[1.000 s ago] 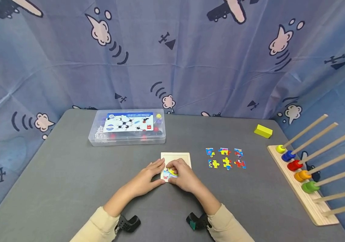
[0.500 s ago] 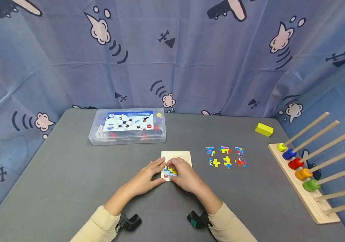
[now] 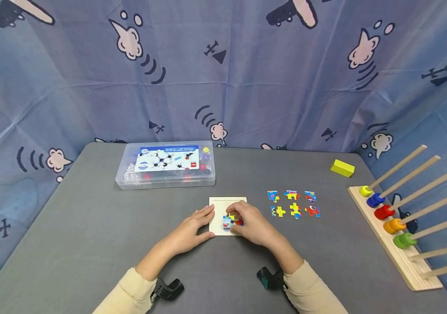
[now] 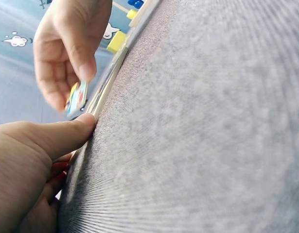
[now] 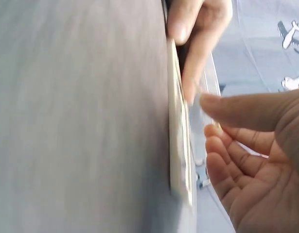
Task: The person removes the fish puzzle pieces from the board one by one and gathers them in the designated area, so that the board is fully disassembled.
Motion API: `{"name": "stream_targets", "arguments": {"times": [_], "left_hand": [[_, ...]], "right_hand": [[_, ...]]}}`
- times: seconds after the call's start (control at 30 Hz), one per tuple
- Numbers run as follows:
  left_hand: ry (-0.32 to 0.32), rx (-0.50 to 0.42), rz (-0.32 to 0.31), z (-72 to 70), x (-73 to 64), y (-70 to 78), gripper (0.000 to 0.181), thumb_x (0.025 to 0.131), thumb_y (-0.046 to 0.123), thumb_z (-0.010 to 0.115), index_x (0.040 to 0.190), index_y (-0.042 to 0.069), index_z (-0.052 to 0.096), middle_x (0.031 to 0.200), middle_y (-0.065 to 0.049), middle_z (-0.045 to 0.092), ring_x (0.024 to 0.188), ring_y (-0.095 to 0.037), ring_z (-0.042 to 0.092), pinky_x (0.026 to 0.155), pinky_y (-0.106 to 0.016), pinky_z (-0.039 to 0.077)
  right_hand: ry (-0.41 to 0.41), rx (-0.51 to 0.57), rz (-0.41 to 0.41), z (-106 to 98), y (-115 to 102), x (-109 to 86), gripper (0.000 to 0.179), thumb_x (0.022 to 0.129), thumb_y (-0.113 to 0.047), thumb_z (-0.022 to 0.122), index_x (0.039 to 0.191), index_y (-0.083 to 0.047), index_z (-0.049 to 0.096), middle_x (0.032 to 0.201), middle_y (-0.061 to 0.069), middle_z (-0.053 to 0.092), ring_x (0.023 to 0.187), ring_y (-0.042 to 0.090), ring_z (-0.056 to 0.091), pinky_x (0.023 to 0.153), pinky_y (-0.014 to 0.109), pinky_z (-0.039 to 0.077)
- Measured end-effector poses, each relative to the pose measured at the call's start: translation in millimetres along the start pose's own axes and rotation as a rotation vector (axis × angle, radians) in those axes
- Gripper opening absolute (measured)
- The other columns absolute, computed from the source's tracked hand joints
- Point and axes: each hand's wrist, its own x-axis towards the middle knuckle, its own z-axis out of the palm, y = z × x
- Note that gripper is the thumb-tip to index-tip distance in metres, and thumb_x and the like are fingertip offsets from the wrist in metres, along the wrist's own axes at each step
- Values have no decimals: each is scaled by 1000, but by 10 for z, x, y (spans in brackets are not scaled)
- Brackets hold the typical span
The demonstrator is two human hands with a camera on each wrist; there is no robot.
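A square light-wood puzzle tray [image 3: 217, 212] lies on the table in front of me. My left hand [image 3: 190, 230] rests at its left side, fingers and thumb extended, touching the edge; the left wrist view shows the thumb [image 4: 66, 136] against the rim. My right hand [image 3: 255, 224] is over the tray's right part and pinches a colourful puzzle piece [image 4: 77, 98] between thumb and fingers, raised off the tray. From above, blue, yellow and red printed parts [image 3: 227, 223] show beside the right fingertips; the hand hides the rest. In the right wrist view the piece is mostly hidden.
Several loose puzzle pieces [image 3: 295, 210] lie in two rows right of the tray. A clear plastic box [image 3: 168, 179] of molecule-model parts stands behind, left. A yellow block [image 3: 342, 168] and a wooden peg board [image 3: 394, 244] with coloured rings are at the right.
My right hand has lifted a printed piece from the tray's lower left and moved right with it, baring wood there. The left hand has stayed at the tray's edge.
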Motion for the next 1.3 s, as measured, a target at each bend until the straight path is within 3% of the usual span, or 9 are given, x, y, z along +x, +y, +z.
{"name": "stream_targets", "arguments": {"times": [0.23,0.7,1.0,1.3], "left_hand": [[-11,6,-11,1,-16,6,63,91,25,64,141,-3,39,153,-14,30,143,-30,25,116,-51,22],[-25,-3,-20,10,3,27,64,90,26,64,142,-2,38,154,-13,29,144,-28,24,116,-50,21],[-20,-2,-21,16,-13,0,64,90,25,64,142,-2,38,154,-12,29,144,-27,24,116,-49,21],[-17,-20,-27,-13,-17,24,63,91,25,64,142,-2,38,154,-13,29,144,-28,24,117,-49,20]], "right_hand": [[7,40,47,-262,286,-231,36,76,-2,75,109,-6,63,103,1,62,92,16,56,84,32,50],[33,67,71,-613,772,-662,37,75,1,75,110,-2,63,101,5,64,88,16,58,79,28,52],[-8,75,65,-651,879,-713,35,75,3,73,109,-2,64,100,4,62,85,14,53,75,24,50],[-45,38,96,-659,888,-710,36,77,-2,75,111,-5,63,105,3,61,90,14,52,78,25,49]]}}
